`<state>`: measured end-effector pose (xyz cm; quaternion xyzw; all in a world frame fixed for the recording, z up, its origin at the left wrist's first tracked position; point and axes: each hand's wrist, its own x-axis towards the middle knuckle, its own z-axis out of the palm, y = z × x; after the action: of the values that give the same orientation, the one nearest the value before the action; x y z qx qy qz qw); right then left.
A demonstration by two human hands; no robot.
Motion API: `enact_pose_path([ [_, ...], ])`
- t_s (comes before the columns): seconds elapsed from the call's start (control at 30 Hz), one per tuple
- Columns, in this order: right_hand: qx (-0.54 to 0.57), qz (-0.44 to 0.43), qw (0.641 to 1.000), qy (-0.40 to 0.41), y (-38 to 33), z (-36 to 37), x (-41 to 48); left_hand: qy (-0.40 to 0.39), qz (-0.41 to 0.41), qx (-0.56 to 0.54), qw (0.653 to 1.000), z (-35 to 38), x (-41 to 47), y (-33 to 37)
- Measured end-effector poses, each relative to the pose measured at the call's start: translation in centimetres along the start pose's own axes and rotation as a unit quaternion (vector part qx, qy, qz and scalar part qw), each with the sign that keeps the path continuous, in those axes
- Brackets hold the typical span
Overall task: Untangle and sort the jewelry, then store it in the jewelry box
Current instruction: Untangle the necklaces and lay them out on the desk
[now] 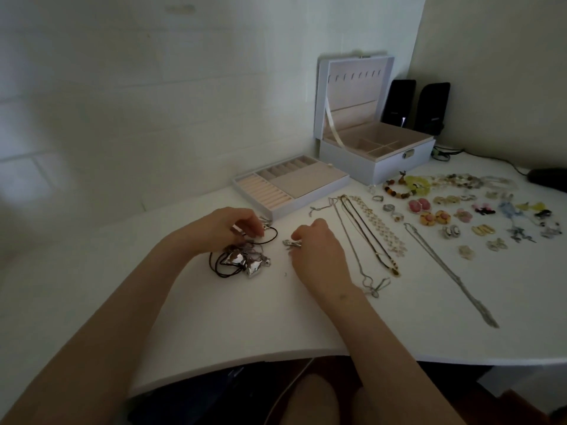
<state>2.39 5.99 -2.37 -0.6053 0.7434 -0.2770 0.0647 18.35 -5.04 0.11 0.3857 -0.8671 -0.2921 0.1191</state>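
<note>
The white desk (233, 326) is bare from its curved front edge up to the hands, where the left hand (227, 228) curls its fingers round the top of a tangle of black cord and silver pieces (242, 260) and the right hand (313, 245) pinches a small silver piece (291, 244) just beside it. To the right, necklaces (368, 237) lie in straight rows, then earrings and bracelets (460, 210) crowd the surface. Behind, the removed tray (288, 188) and the open-lidded jewelry box (377, 162) stand against the wall, their compartments showing only lining, two black speakers (417, 102) beyond.
</note>
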Motion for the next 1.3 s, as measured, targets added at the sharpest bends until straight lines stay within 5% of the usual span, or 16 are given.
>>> enact_pose_path([
  [0.23, -0.024, 0.009, 0.998, -0.060, -0.8, 0.4, 3.0, 0.051, -0.005, 0.016, 0.999, -0.6, -1.1, -0.2],
  [0.4, -0.066, -0.012, 0.995, -0.072, -0.9, 0.2, 3.4, -0.074, -0.063, 0.031, 0.995, -0.8, -2.0, 1.6],
  [0.53, -0.088, -0.044, 0.993, -0.059, -1.1, 0.3, 2.8, -0.097, -0.096, 0.080, 0.987, -1.8, -2.5, 1.4],
  [0.67, -0.076, -0.045, 0.995, -0.046, -1.3, 0.5, 2.4, -0.001, -0.133, 0.146, 0.980, -1.8, -1.6, -0.2],
  [0.8, -0.073, -0.055, 0.994, -0.055, -1.5, 0.7, 2.2, 0.167, -0.075, 0.132, 0.974, 0.9, 0.4, -1.1],
  [1.1, 0.015, -0.078, 0.997, 0.023, -2.0, 1.5, 2.7, 0.164, -0.019, 0.118, 0.979, 2.3, 2.5, -1.7],
  [1.3, 0.206, -0.082, 0.975, 0.003, -3.8, 1.7, 3.7, 0.276, 0.084, -0.103, 0.952, 0.6, 0.9, 0.5],
])
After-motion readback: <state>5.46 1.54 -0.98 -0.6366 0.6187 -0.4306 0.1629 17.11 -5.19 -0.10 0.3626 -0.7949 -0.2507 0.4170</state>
